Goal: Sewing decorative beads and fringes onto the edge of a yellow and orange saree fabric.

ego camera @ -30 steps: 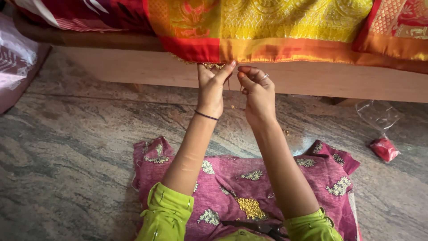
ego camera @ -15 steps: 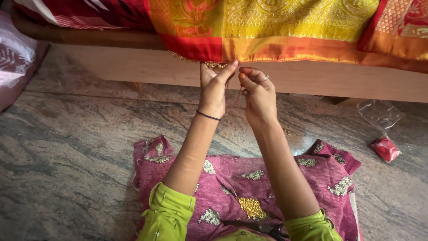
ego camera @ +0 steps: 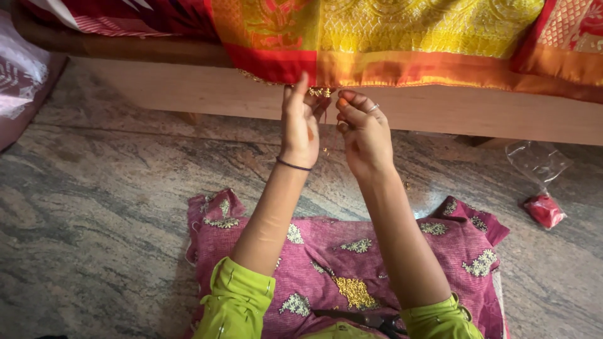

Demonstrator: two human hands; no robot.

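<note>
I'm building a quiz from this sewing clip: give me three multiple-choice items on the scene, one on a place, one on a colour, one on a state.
1. Where does the pile of small gold beads lie?
A. On the magenta cloth near the person
B. On the wooden ledge
C. Inside the clear plastic bag

2. What colour are the person's sleeves?
A. Blue
B. Lime green
C. White

3. What are the two hands doing?
A. Resting flat on the floor
B. Folded together in the lap
C. Raised, fingers pinching at the edge of the hanging orange and yellow fabric

Key: 1 A, the beads sit on the patterned magenta cloth. 2 B, both cuffs at the bottom edge are lime green. 3 C, the left hand and right hand meet at the gold-trimmed hem, above the stone floor.
</note>
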